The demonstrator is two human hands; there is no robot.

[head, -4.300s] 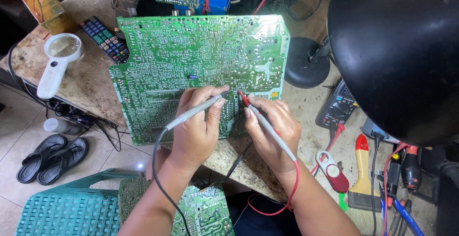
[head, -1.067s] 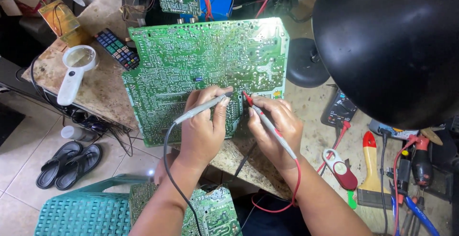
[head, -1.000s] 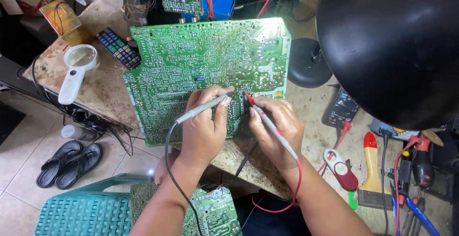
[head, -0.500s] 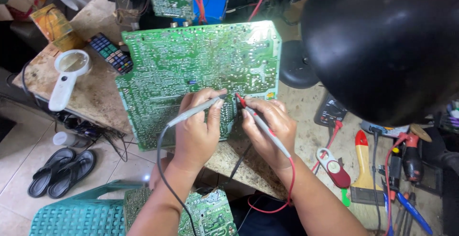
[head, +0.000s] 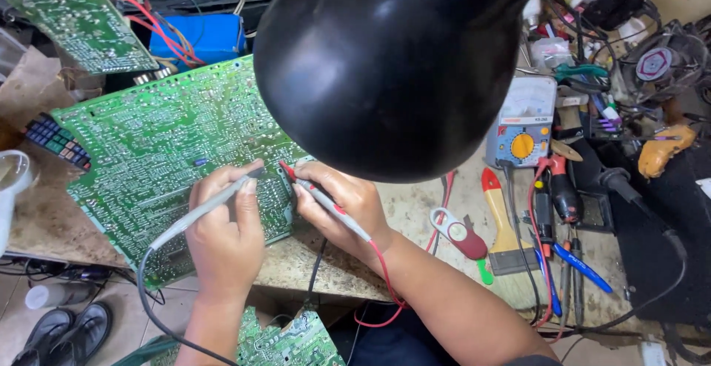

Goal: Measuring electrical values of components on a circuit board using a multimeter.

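Observation:
A large green circuit board (head: pixel 155 144) lies solder side up on the worn workbench (head: pixel 52 221). My left hand (head: pixel 226 229) grips a grey test probe (head: pixel 200 210) with a black lead, its tip resting on the board. My right hand (head: pixel 341 203) grips a second probe with a red tip (head: pixel 318 195) and a red lead, its point touching the board close to the other probe. An analogue multimeter (head: pixel 522 125) with an orange dial stands to the right.
A black lamp shade (head: pixel 392 55) hangs close to the camera and hides the board's right part. Brush (head: pixel 500 225), pliers, pens and a tape measure (head: pixel 459 233) lie at right. Another green board (head: pixel 74 21) and a blue block (head: pixel 196 36) sit behind. Shoes on the floor at lower left.
My head has moved right and closer, so the lamp shade now fills the upper middle and the multimeter shows. Both hands stay on the board with the probes.

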